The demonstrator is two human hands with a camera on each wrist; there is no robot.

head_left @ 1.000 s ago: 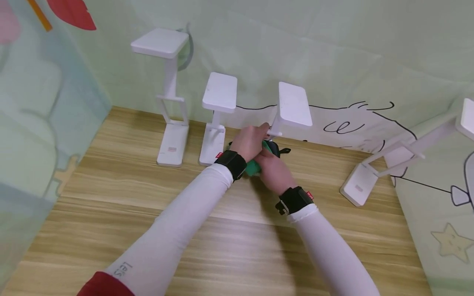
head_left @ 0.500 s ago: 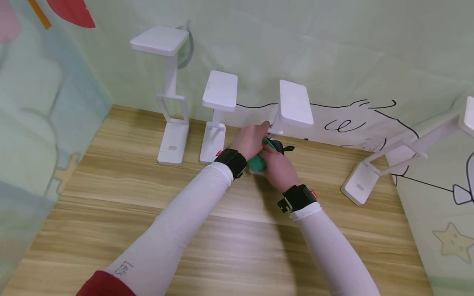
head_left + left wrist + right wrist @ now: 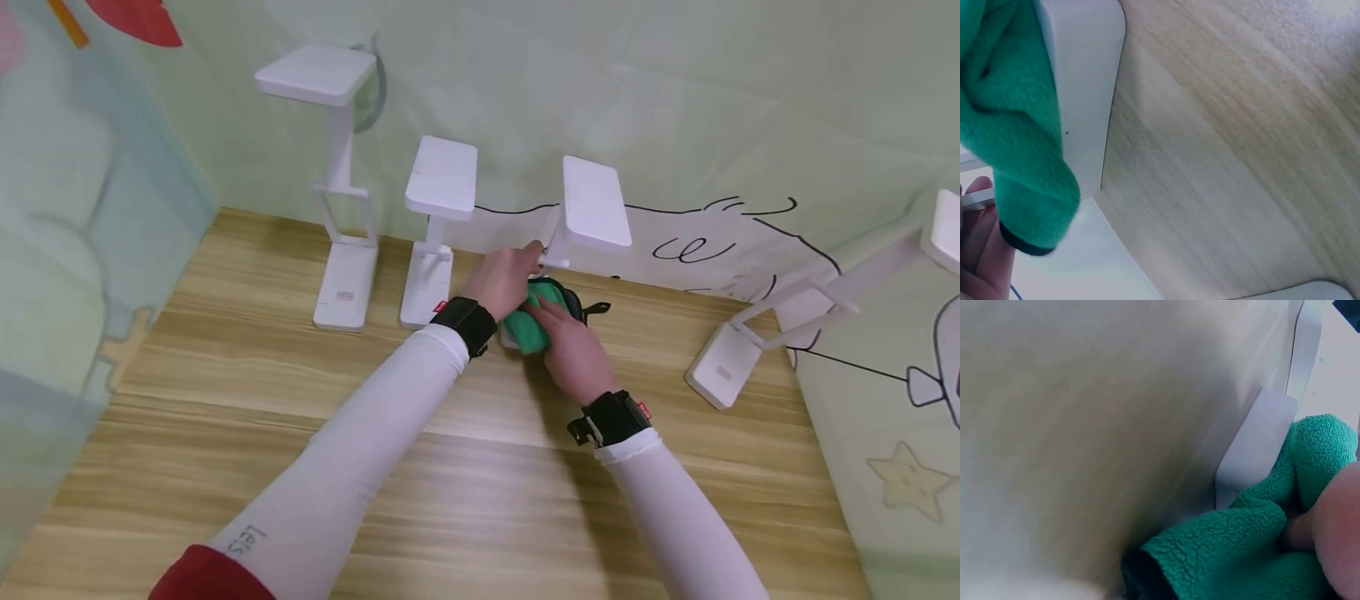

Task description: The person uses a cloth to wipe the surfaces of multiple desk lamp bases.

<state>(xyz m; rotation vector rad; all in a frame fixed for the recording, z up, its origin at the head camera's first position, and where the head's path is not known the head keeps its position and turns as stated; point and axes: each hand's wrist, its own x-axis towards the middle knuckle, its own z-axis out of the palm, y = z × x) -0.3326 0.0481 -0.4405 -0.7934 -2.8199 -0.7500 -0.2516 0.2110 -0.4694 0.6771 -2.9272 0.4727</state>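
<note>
A white folding desk lamp [image 3: 596, 202] stands third from the left, its base mostly hidden under a green cloth [image 3: 529, 329] with dark edging. My left hand [image 3: 504, 279] holds the lamp's thin lower bar; in the left wrist view, its fingers [image 3: 988, 256] are at that bar beside the hanging cloth. My right hand [image 3: 573, 350] grips the bunched cloth and presses it on the base. In the right wrist view, the thumb side digs into the fluffy cloth [image 3: 1222, 550], next to a corner of the white lamp base [image 3: 1260, 437].
Two more white lamps stand to the left, the nearer one [image 3: 442, 177] close beside my left wrist and a taller one [image 3: 318, 73] beyond it. Another lamp [image 3: 726, 364] stands at the right. A printed cloth wall [image 3: 675, 117] closes off the back of the wooden table [image 3: 300, 383].
My right hand has slid slightly right and down with the cloth, and more of the green shows. The left hand stays at the lamp's bar. The view has shifted a little.
</note>
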